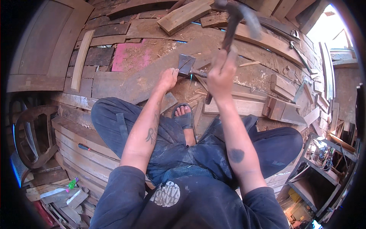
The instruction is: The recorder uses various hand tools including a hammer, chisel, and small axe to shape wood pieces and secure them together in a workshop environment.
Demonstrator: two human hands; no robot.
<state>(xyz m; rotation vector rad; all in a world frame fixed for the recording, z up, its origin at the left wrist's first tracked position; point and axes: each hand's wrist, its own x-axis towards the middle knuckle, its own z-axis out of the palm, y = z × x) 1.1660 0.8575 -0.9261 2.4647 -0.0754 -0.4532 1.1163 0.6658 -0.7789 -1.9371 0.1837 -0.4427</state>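
My right hand [223,74] is closed around the handle of a hammer [232,28], raised with its metal head blurred near the top edge. My left hand [168,79] has its fingers closed at the left side of a dark, flat metal blade [186,64], seemingly gripping it; the fingertips are partly hidden. A short dark bar or handle [198,74] extends rightward from the blade, partly behind my right hand. Both are above a worn plank floor [145,86] strewn with chips. My sandalled foot [183,116] lies just below, between my bent knees.
Loose boards [183,19] and offcuts [282,86] lie ahead and right. A pale strip [82,61] rests beside a panelled door [45,45]. A long dark tool [299,53] is at right; a screwdriver [87,149] is left of me. A cluttered open box [312,183] stands lower right.
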